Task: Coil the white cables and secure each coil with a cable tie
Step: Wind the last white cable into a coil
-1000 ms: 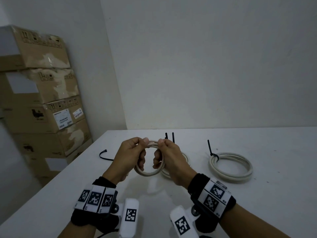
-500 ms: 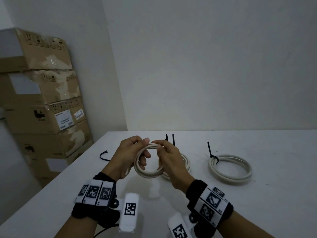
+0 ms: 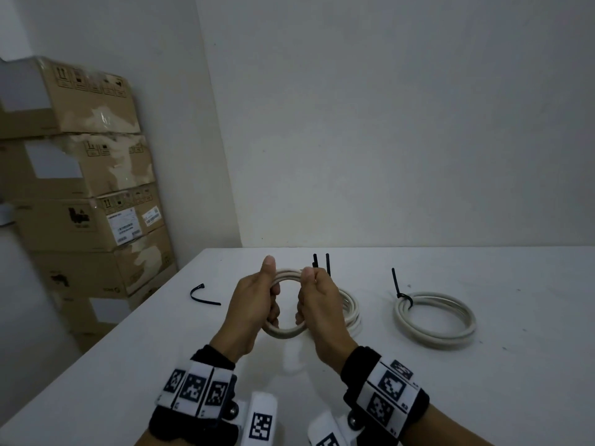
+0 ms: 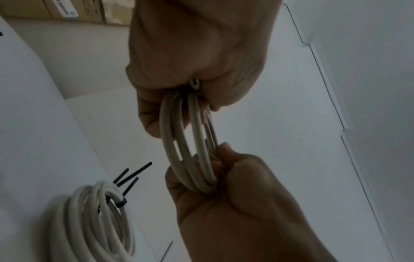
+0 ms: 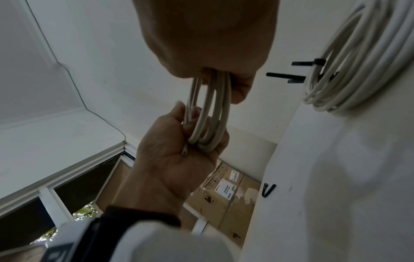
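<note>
Holding a small coil of white cable [image 3: 286, 331] above the white table [image 3: 483, 365], both hands are closed around it, one on each side of the ring. The left hand [image 3: 254, 304] has its fingers curled through the inside of the coil, and its thumb stands up at the top of the ring. The right hand [image 3: 322, 304] grips the opposite side, with fingers wrapped around the bundle of loops and the thumb pressing on top. The two hands are near each other but do not touch; only the open middle of the coil lies between them.

From the left wrist view the loops run between the left hand [image 4: 197, 53] and the right hand [image 4: 235, 195], and one cut end of the cable [image 4: 195, 82] shows at the left palm. In the right wrist view the same end pokes out in the left hand [image 5: 174, 156], while the right hand [image 5: 212, 39] pinches the strands from above.

No tie is visible on the held coil. On the table behind the right hand lies a second coil [image 3: 349, 309] with black ties [image 3: 322, 263] standing up from it. Well apart to the right rests a third coil [image 3: 434, 320], fastened with a black tie [image 3: 399, 289]. To the left of the hands a loose black cable tie [image 3: 203, 296] lies on the table. Cardboard boxes [image 3: 80, 188] are stacked by the wall on the left.
</note>
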`<state>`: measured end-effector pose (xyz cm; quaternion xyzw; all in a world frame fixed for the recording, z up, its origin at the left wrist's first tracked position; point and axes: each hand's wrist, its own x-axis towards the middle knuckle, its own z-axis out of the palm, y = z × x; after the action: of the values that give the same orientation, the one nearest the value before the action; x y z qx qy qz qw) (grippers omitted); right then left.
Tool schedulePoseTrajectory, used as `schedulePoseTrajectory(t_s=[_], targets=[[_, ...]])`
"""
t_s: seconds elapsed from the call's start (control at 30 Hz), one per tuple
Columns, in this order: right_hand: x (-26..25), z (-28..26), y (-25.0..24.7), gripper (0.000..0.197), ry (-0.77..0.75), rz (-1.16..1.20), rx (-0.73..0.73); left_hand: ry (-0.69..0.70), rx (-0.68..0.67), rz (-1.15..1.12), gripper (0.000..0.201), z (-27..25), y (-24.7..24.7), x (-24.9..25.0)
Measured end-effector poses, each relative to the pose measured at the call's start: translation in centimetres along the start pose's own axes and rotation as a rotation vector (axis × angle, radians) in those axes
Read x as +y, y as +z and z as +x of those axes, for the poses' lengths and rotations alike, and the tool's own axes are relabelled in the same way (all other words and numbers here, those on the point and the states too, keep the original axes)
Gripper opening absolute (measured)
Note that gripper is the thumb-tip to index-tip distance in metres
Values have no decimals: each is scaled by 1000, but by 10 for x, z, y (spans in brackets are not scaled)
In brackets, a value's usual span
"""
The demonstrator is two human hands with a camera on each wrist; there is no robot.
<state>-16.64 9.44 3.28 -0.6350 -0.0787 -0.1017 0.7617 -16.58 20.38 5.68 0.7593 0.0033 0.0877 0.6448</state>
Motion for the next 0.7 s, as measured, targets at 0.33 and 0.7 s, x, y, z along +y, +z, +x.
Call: schedulePoseTrajectory(t_s=[0.33, 0.7], targets=[[-3, 4, -15, 26, -80, -223, -219, 78, -28, 104, 42, 10, -9, 4], [3, 12, -14, 32, -72, -85, -207, -25, -173, -23, 58, 5, -3, 3]])
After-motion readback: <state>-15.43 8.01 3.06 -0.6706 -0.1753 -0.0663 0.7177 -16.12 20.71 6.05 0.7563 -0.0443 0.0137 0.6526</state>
